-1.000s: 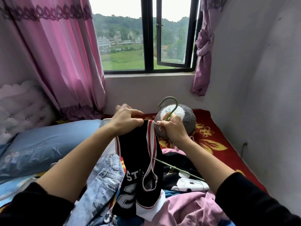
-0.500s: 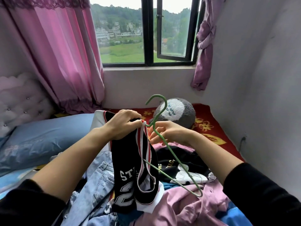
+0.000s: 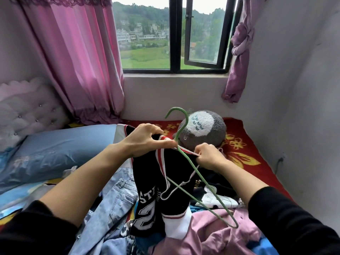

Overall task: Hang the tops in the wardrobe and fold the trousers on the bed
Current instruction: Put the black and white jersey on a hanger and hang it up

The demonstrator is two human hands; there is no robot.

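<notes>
Now mid-hanging: my left hand (image 3: 145, 139) grips the black jersey (image 3: 147, 196) at the shoulder above the bed (image 3: 244, 137), and my right hand (image 3: 209, 156) pinches its strap by the green hanger (image 3: 200, 181). Next, probably seat that strap over the hanger arm.

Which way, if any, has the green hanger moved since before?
Yes. The hook of the green hanger shifted left, from over the grey plush toy to its left edge.
</notes>
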